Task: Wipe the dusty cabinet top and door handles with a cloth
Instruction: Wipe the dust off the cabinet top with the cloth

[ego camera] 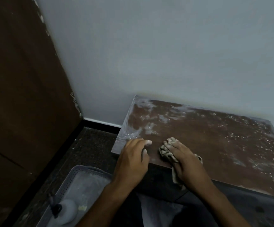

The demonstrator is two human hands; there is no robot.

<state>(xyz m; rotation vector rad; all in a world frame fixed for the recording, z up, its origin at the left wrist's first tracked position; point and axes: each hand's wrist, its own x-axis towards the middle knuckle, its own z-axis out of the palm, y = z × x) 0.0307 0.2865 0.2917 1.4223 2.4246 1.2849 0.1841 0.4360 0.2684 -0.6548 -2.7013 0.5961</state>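
A low brown cabinet top (206, 145) stands against the wall, speckled with white dust and wet smears, thickest at its far left corner and right side. My right hand (183, 159) presses a crumpled beige cloth (166, 150) onto the top near the front edge, fingers curled over it, and a tail of cloth hangs over the edge. My left hand (133, 159) rests on the front left corner with its fingers curled and dusty tips, holding nothing. The door handles are hidden below the top.
A grey perforated basket (70, 181) sits on the dark floor at the lower left, with a white spray bottle (65, 210) lying in it. A dark brown door (23, 95) fills the left side. A pale wall (165, 54) backs the cabinet.
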